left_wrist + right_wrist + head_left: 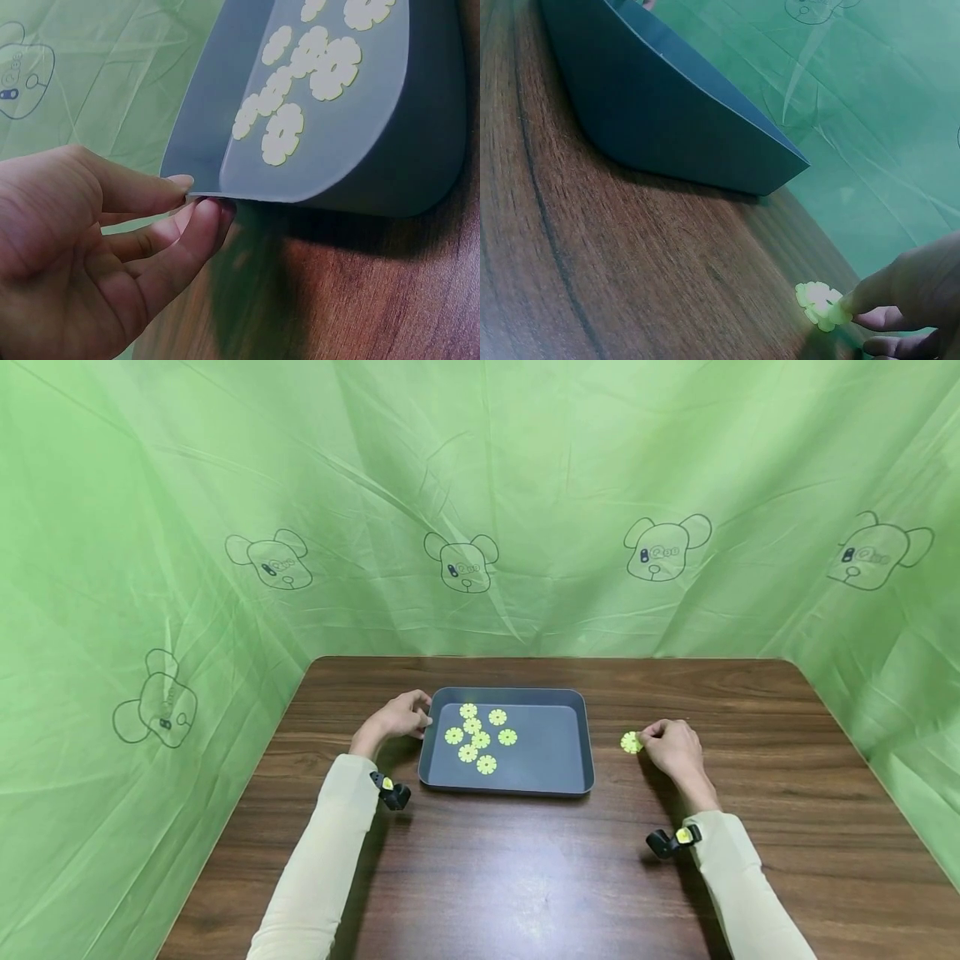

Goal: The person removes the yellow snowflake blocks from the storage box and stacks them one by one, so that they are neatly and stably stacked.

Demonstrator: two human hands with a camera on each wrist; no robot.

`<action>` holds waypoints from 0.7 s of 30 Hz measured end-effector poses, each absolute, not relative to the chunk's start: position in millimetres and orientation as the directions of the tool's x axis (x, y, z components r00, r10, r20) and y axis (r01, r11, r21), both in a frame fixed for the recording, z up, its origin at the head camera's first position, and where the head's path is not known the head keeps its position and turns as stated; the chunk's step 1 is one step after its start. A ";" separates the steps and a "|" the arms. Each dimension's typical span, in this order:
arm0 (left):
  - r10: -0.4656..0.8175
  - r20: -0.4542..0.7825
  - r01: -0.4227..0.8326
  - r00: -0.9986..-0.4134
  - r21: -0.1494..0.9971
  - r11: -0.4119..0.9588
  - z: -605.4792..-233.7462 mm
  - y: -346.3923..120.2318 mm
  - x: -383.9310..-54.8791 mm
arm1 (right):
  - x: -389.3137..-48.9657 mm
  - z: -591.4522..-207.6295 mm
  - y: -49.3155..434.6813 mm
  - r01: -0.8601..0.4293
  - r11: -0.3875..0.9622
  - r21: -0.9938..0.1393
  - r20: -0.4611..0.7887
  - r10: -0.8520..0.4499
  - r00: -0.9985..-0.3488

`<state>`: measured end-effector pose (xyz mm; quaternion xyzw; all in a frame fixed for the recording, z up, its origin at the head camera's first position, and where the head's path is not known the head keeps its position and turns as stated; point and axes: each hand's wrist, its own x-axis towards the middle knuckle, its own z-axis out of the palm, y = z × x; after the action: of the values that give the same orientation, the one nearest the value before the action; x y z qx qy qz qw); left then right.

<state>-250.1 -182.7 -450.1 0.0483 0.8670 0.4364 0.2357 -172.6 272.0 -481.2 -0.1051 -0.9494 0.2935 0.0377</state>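
A dark grey rectangular tray (547,747) lies on the table, with several flat yellow notched discs (487,765) spread over its left half. My left hand (403,715) pinches the tray's left rim; in the left wrist view the thumb is on the inner side and the fingers (199,232) are below the lip. To the right of the tray, my right hand (675,748) pinches one more yellow notched disc (631,742) at its edge. That disc (821,304) is close over the wood in the right wrist view, partly covered by the thumb and fingertips.
The brown wood table (510,860) reaches back to a green curtain (555,602) printed with bear heads. The curtain also hangs along both sides. Each wrist wears a small black camera (392,793). The tray's wall (667,120) stands up between the two hands.
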 end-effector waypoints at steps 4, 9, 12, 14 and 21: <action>0.281 -0.370 -0.127 -0.885 0.774 0.620 -450.7 -183.2 -250.3 | -173.7 -483.2 273.1 0.159 0.818 -0.553 0.034 0.212 -0.977; 0.278 -0.370 -0.125 -0.886 0.770 0.626 -449.4 -182.6 -250.7 | -175.0 -486.2 274.9 0.154 0.828 -0.540 0.040 0.208 -0.977; 0.282 -0.369 -0.123 -0.886 0.771 0.625 -448.7 -182.6 -251.1 | -175.5 -487.0 275.0 0.159 0.829 -0.536 0.037 0.211 -0.977; 0.284 -0.370 -0.123 -0.885 0.772 0.624 -448.4 -182.7 -251.1 | -175.9 -487.3 274.6 0.160 0.829 -0.535 0.040 0.214 -0.976; 0.282 -0.378 -0.131 -0.882 0.771 0.624 -446.4 -182.8 -250.5 | -175.2 -484.1 273.0 0.161 0.826 -0.540 0.033 0.211 -0.977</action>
<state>-250.5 -182.8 -446.4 0.0436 0.8686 0.4317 0.2394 -175.2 273.0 -484.1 -0.0974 -0.9545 0.2783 0.0456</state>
